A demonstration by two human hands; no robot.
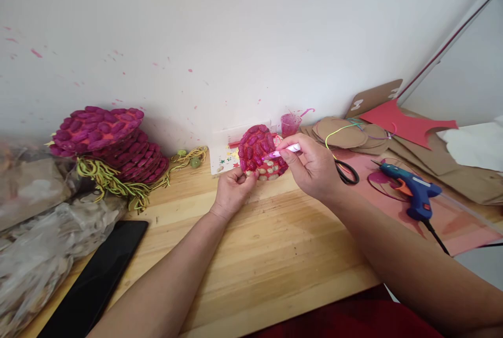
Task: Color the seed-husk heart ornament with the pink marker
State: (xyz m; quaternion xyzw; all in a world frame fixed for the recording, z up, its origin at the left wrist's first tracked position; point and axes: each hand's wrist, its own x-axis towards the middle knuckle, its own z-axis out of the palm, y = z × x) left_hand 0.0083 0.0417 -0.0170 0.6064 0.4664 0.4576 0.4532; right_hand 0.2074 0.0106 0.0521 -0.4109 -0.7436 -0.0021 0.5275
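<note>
A round disc covered in peanut shells (257, 148) is held tilted up above the table. Most of its shells are magenta and glossy; several along the lower edge are still pale tan. My left hand (234, 189) pinches the disc at its lower left edge. In my right hand (310, 165) is a white paint marker (288, 150), its pink tip against the shells near the lower middle. Behind the disc lies a white sheet with coloured stars (220, 162). A clear cup stained with pink paint (290, 124) stands by the wall.
At left are a stack of magenta discs (106, 139) with yellow-green yarn (135, 191), plastic bags (35, 259) and a black phone-like slab (98, 275). At right lie cardboard circles (340, 131), scissors (348, 172), a blue glue gun (416, 186) and red paper (412, 123).
</note>
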